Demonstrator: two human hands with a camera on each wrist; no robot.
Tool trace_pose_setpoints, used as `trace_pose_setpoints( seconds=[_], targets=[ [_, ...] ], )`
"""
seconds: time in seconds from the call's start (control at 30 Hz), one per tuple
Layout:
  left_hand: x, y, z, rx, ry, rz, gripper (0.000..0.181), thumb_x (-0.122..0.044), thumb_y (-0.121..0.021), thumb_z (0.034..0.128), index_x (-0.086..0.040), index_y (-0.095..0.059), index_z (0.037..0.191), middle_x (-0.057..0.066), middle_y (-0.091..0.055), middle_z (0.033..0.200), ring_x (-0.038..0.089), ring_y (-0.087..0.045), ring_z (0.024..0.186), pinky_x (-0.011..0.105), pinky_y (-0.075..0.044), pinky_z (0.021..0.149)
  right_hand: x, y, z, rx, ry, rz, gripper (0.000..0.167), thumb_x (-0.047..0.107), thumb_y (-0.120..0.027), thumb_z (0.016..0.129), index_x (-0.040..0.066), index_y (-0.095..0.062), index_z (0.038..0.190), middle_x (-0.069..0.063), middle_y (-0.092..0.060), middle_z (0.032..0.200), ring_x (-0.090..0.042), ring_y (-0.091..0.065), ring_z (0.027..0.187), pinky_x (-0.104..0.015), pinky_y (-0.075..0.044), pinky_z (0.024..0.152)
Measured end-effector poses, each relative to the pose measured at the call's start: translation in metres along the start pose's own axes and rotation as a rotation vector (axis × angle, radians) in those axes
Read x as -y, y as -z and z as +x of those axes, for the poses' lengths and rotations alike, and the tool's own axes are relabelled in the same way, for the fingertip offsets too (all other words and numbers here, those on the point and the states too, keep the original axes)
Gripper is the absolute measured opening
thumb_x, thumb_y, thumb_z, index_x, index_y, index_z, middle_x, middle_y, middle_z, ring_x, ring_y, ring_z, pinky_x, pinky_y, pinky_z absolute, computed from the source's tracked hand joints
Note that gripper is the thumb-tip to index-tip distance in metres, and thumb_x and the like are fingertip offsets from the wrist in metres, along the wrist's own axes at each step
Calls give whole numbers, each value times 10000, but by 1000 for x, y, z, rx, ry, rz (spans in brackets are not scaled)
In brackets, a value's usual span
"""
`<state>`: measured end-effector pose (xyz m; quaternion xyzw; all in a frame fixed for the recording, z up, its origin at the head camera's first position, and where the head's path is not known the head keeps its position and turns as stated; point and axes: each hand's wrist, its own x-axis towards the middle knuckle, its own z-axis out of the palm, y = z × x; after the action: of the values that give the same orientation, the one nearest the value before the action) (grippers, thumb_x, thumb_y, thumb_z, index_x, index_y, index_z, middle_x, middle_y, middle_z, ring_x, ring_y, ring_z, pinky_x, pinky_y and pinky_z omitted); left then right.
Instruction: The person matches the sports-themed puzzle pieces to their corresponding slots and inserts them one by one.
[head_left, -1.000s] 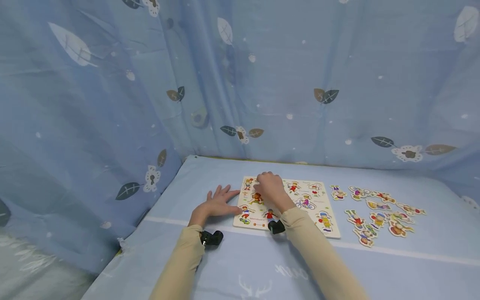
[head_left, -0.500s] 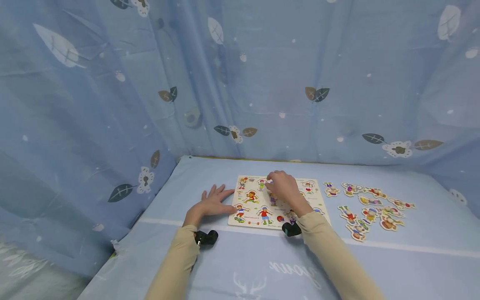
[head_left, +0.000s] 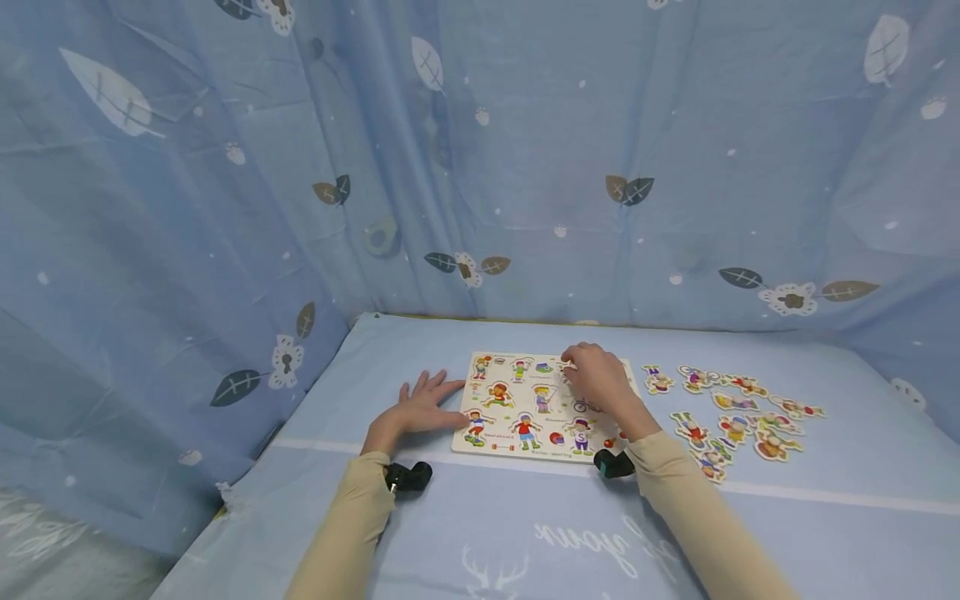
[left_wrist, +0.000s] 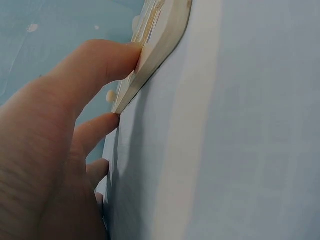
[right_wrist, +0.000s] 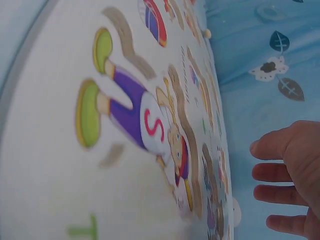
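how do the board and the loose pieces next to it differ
The board is one large rectangle; the loose pieces are small, irregular cut-outs. The left hand touches the board, while neither hand touches the loose pieces. Both show colourful cartoon figures.

A pale board (head_left: pixel 525 398) with brightly coloured child athletes, a batter in an S-marked shirt among them, lies flat. The left hand (head_left: pixel 422 408) spreads beside it, thumb resting on its left edge and index fingertip touching the side. The right hand (head_left: pixel 598 379), fingers loosely bent, is over its far right part. Figure-shaped pieces (head_left: pixel 735 428) with pale rims lie loosely bunched to the board's right.
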<state>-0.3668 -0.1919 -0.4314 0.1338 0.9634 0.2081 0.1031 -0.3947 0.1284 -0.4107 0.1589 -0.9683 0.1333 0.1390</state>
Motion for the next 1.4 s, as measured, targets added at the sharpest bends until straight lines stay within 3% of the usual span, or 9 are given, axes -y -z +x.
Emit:
trace_pose_setpoints(
  seconds=[0.4, 0.67, 0.97, 1.4],
  targets=[
    [0, -1, 0, -3, 16, 0, 854, -607, -666, 795, -272, -393, 1531, 115, -157, 1654, 388, 10, 1521, 646, 15, 1172, -27, 3, -12, -3, -23, 46, 239, 159, -671, 936, 57, -710, 1148, -136, -684, 1097, -317, -654, 985, -475, -546, 794],
    [-1, -2, -1, -8, 16, -5, 854, -595, -674, 791, -264, -398, 1528, 115, -159, 1654, 393, 2, 1520, 650, 16, 1170, -46, 4, -21, 58, -122, 90, 275, 175, -608, 977, 57, -667, 1218, -151, -642, 1209, -353, -609, 1119, -547, -488, 934],
    [-2, -1, 0, -11, 22, 11, 858, -599, -668, 790, -260, -395, 1529, 120, -162, 1653, 395, -2, 1520, 652, 4, 1170, -64, 14, -24, 46, -116, 33, 264, 158, -628, 957, 39, -690, 1184, -170, -644, 1165, -378, -620, 1071, -549, -508, 858],
    [-2, -1, 0, -14, 23, -1, 860, -605, -672, 782, -277, -397, 1528, 106, -166, 1654, 388, 1, 1521, 646, 11, 1172, -107, 37, -31, 94, -206, 21, 302, 99, -627, 938, -50, -659, 1198, -239, -614, 1153, -407, -614, 1042, -558, -512, 847]
  ],
)
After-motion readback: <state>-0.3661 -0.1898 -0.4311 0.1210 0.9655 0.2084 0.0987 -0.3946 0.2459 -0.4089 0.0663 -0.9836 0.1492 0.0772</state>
